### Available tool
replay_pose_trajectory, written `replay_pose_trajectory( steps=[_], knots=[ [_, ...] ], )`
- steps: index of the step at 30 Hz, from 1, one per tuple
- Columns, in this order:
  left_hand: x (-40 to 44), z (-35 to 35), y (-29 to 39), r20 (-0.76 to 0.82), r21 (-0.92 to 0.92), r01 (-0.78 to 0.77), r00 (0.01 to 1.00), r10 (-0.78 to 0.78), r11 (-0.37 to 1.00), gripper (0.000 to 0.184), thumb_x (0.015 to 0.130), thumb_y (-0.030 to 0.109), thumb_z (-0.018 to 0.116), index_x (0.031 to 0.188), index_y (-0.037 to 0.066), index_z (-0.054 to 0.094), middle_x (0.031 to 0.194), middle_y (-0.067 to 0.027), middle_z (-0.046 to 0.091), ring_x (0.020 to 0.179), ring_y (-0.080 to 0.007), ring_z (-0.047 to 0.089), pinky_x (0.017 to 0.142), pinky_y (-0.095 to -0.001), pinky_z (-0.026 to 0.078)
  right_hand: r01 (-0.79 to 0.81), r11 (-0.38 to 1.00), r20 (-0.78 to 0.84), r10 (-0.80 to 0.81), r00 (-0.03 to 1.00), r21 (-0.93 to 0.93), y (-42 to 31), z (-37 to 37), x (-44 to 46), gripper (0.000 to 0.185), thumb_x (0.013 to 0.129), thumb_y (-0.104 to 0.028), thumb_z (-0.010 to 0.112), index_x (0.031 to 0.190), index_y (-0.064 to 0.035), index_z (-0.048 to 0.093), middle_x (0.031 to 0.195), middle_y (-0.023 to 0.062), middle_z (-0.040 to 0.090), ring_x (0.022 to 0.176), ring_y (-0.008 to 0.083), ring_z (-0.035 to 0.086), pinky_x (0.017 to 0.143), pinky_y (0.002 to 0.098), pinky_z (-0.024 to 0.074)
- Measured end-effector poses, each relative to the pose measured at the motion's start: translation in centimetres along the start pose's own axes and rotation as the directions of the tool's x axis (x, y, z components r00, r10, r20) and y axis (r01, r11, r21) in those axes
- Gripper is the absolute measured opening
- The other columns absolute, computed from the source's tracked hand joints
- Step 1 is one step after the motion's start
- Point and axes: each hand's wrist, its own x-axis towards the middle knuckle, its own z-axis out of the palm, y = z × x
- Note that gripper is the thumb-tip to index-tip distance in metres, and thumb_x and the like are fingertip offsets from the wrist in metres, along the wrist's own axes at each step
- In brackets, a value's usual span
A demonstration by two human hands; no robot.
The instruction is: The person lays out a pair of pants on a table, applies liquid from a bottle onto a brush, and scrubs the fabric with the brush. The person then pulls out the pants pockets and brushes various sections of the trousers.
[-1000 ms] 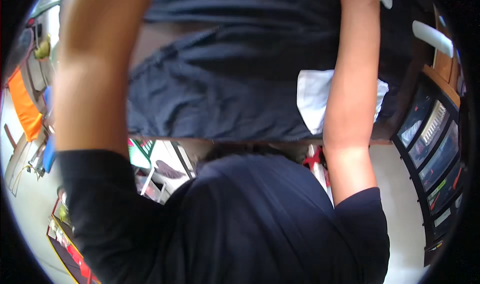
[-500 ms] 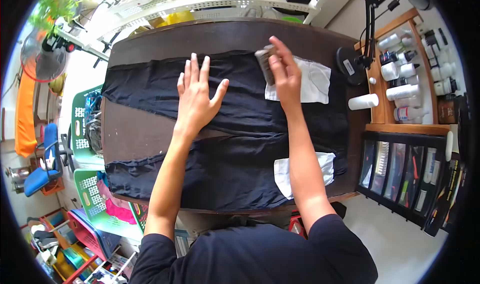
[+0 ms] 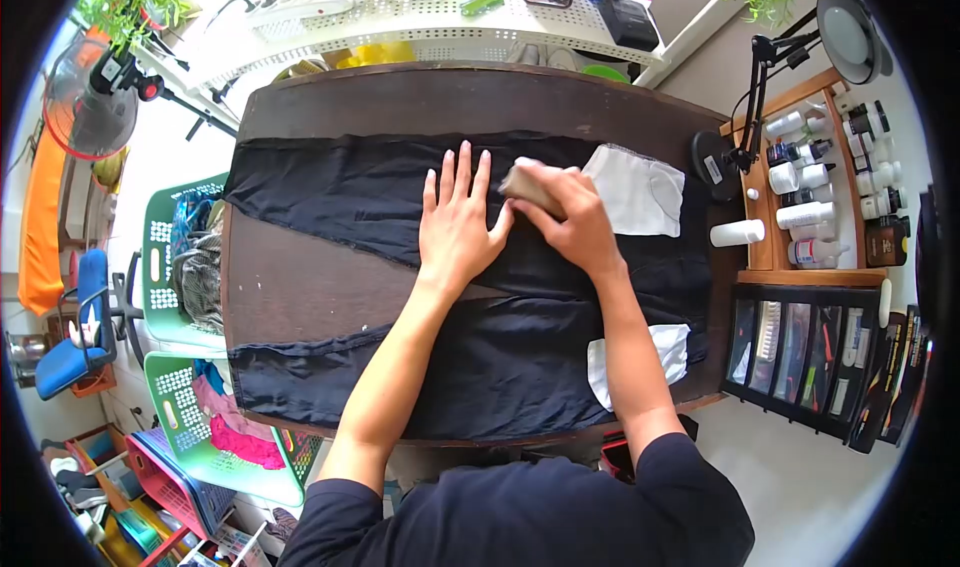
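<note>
Black trousers (image 3: 520,337) lie spread on the dark wooden table (image 3: 300,267), legs to the left and waist to the right. Two white pockets show at the waist end: a far one (image 3: 640,192) and a near one (image 3: 670,347), partly hidden by my right forearm. My left hand (image 3: 460,229) rests flat on the far leg, fingers spread. Just to its right, my right hand (image 3: 575,217) grips a small brown brush (image 3: 530,189) against the fabric. My fingers cover part of the brush, and its bristles are hidden.
Green baskets (image 3: 165,257) of clothes stand at the left. A white perforated shelf (image 3: 430,22) runs behind the table. At the right are a black lamp (image 3: 712,165), a white bottle (image 3: 738,233), a wooden rack (image 3: 765,207) and a black drawer organizer (image 3: 800,357).
My right hand has brought the brush down and left, from beside the far pocket onto the trouser leg. My left hand has slid right along the fabric. The view has shifted slightly.
</note>
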Motion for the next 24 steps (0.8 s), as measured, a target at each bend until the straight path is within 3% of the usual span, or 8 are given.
replay_pose_trajectory(
  steps=[4,9,14,18,19,23,24],
  knots=[
    [0.2,-0.2,-0.1,0.025,0.0,0.011,1.0,-0.011,1.0,0.08,0.108,0.053,0.056,0.173,0.01,0.041,0.184,-0.0155,0.029,0.169,-0.0337,0.028,0.136,-0.0495,0.022,0.006,0.999,0.054,-0.008,0.999,0.052,0.0,1.0,-0.4,0.055,0.089,-0.014,0.087,0.143,-0.0122,0.072,0.129,0.0037,0.079,0.098,0.0256,0.07,0.099,0.037,0.0514],
    [0.2,0.3,0.0,-0.025,-0.009,0.001,1.0,-0.002,1.0,0.08,0.106,0.052,0.058,0.171,0.007,0.043,0.182,-0.0185,0.031,0.168,-0.0348,0.03,0.135,-0.0498,0.022,-0.104,0.985,-0.071,0.095,0.993,-0.136,0.7,0.2,-0.2,0.055,0.09,-0.014,0.086,0.143,-0.0111,0.072,0.126,0.0048,0.079,0.1,0.0267,0.07,0.1,0.0375,0.0505],
    [0.0,0.2,-0.2,-0.016,-0.022,0.003,1.0,-0.003,1.0,0.08,0.106,0.052,0.058,0.17,0.007,0.044,0.181,-0.0184,0.032,0.168,-0.0345,0.029,0.135,-0.0496,0.022,-0.073,0.996,0.14,0.065,0.988,0.055,-0.2,0.7,-0.5,0.054,0.093,-0.009,0.084,0.145,-0.0104,0.07,0.126,0.0082,0.078,0.103,0.0301,0.07,0.102,0.0384,0.0511],
    [0.1,0.3,-0.1,-0.022,-0.031,0.007,1.0,-0.007,0.999,0.079,0.106,0.052,0.058,0.17,0.007,0.045,0.181,-0.0181,0.033,0.168,-0.0344,0.03,0.135,-0.0493,0.022,-0.145,0.987,-0.119,0.137,0.983,-0.064,2.4,0.9,-0.7,0.055,0.095,-0.008,0.082,0.148,-0.0101,0.067,0.128,0.0116,0.076,0.105,0.0325,0.07,0.102,0.0412,0.0524],
    [0.2,0.2,0.0,-0.026,-0.03,0.007,1.0,-0.007,1.0,0.079,0.106,0.052,0.058,0.17,0.007,0.045,0.181,-0.0181,0.033,0.168,-0.0344,0.03,0.135,-0.0493,0.022,-0.142,0.988,-0.121,0.134,0.984,-0.064,2.1,0.9,-0.5,0.055,0.095,-0.008,0.082,0.148,-0.0101,0.067,0.128,0.0116,0.076,0.105,0.0325,0.07,0.102,0.0412,0.0524],
    [0.2,0.0,0.0,-0.012,-0.042,0.009,1.0,-0.01,0.999,0.079,0.106,0.051,0.058,0.17,0.008,0.044,0.181,-0.0177,0.033,0.168,-0.0342,0.03,0.135,-0.049,0.021,-0.133,0.944,0.04,0.127,0.991,0.304,-0.8,1.3,-0.3,0.056,0.094,-0.006,0.081,0.148,-0.0077,0.065,0.129,0.0127,0.076,0.109,0.033,0.069,0.105,0.0429,0.0504],
    [0.1,-0.1,-0.1,-0.012,-0.04,0.006,1.0,-0.006,0.999,0.079,0.106,0.051,0.058,0.17,0.008,0.044,0.181,-0.0177,0.033,0.168,-0.0342,0.03,0.135,-0.049,0.021,-0.134,0.943,0.036,0.129,0.991,0.305,-0.5,1.3,-0.4,0.056,0.094,-0.006,0.081,0.148,-0.0077,0.065,0.129,0.0127,0.076,0.109,0.033,0.069,0.105,0.0429,0.0504]
  ],
)
